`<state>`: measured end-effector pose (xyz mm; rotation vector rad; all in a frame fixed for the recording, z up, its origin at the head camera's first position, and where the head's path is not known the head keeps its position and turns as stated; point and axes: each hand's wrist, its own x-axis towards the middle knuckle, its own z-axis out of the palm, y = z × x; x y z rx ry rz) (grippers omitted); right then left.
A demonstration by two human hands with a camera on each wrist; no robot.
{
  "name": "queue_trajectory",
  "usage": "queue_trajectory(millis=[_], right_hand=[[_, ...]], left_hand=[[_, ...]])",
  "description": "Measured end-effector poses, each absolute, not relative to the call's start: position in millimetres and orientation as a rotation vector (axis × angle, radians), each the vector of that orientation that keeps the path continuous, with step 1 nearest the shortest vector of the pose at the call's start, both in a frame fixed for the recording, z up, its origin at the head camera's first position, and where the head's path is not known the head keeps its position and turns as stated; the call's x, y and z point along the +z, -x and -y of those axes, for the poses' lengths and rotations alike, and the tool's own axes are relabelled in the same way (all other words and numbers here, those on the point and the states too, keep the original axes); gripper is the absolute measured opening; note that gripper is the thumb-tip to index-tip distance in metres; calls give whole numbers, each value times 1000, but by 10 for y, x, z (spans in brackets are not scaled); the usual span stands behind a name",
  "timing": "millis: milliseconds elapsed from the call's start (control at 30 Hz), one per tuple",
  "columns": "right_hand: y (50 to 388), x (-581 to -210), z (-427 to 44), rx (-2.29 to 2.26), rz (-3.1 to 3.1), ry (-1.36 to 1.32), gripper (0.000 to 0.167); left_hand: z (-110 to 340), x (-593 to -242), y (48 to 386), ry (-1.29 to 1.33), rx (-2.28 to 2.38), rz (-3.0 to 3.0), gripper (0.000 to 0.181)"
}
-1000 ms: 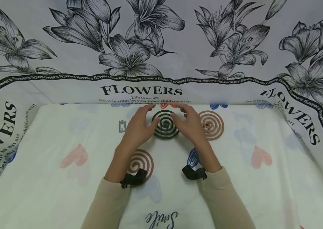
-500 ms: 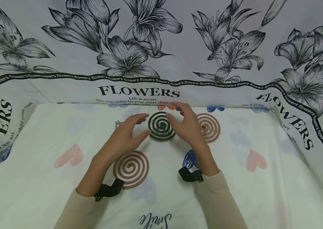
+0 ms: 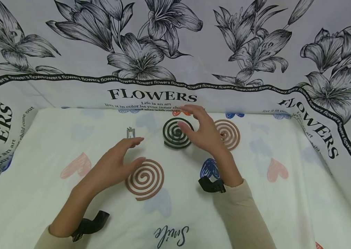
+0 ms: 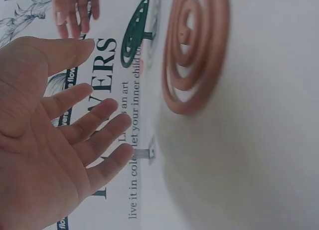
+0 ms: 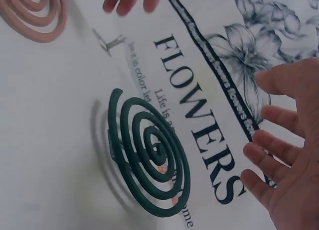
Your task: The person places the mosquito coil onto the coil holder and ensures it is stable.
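A dark green spiral coil [image 3: 175, 138] lies at the back middle; in the right wrist view the green coil [image 5: 149, 150] sits raised on a small stand. My right hand [image 3: 204, 133] hovers over its right side, fingers apart and holding nothing. My left hand [image 3: 110, 166] is by the upper left edge of a reddish-brown coil [image 3: 159, 176], also empty, its fingers spread in the left wrist view. Another brown coil [image 3: 232, 135] lies behind my right hand. A small grey metal stand [image 3: 130, 131] is just beyond my left fingertips.
A white cloth [image 3: 240, 214] printed with hearts and the word "Smile" covers the table. Behind it rises a flower-printed sheet [image 3: 206, 62] with a black lettered border.
My left hand has moved left and toward the front, away from the green coil, uncovering the front brown coil. My right hand has stayed near the green coil.
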<state>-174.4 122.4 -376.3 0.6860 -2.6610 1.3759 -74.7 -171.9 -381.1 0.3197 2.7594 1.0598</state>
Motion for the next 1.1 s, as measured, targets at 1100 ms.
queue_trajectory(millis=[1100], right_hand=[[1173, -4012, -658, 881, 3029, -1541, 74]], left_hand=[[1808, -3944, 317, -437, 638, -2941, 83]])
